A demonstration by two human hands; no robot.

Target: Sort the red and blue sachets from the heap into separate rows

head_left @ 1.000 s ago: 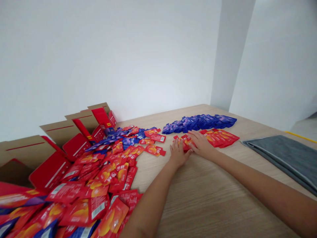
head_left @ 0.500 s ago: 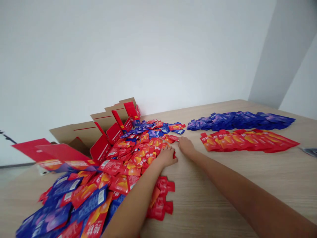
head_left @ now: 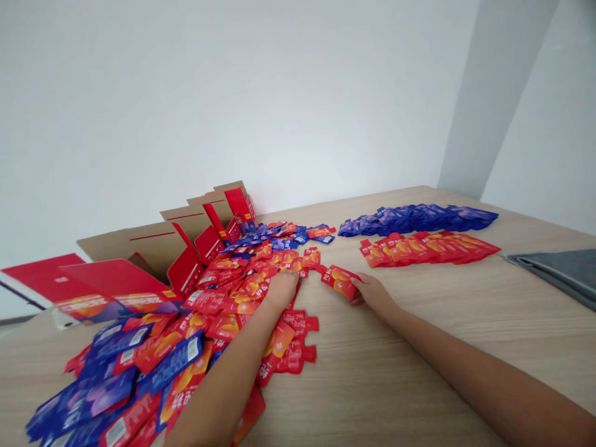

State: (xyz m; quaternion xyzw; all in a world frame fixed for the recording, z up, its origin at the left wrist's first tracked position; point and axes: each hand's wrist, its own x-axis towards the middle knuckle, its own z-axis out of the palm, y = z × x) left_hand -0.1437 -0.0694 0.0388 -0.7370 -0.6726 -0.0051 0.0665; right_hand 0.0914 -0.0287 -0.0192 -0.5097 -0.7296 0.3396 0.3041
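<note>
My right hand (head_left: 372, 294) grips a red pouch (head_left: 339, 280) with an orange fruit print by its right end, just above the bare wood. At the right edge of a loose heap of red pouches (head_left: 254, 292), my left hand (head_left: 285, 287) is curled downward. Its fingertips are hidden, and so is whatever they hold. Red pouches with short spouts (head_left: 298, 323) lie under and in front of the left wrist. To the right, an overlapping row of red pouches (head_left: 423, 249) lies in front of a row of blue pouches (head_left: 414, 219).
Open red cardboard boxes (head_left: 139, 276) with brown flaps line the table's left side behind the heap. Mixed blue and red pouches (head_left: 116, 385) fill the near left. A folded grey cloth (head_left: 559, 270) rests at the right on the wooden table (head_left: 395, 385).
My right hand has come away from the heap with a red pouch and now holds it raised and tilted. My left hand has turned fingers-down at the heap. The view has swung right.
</note>
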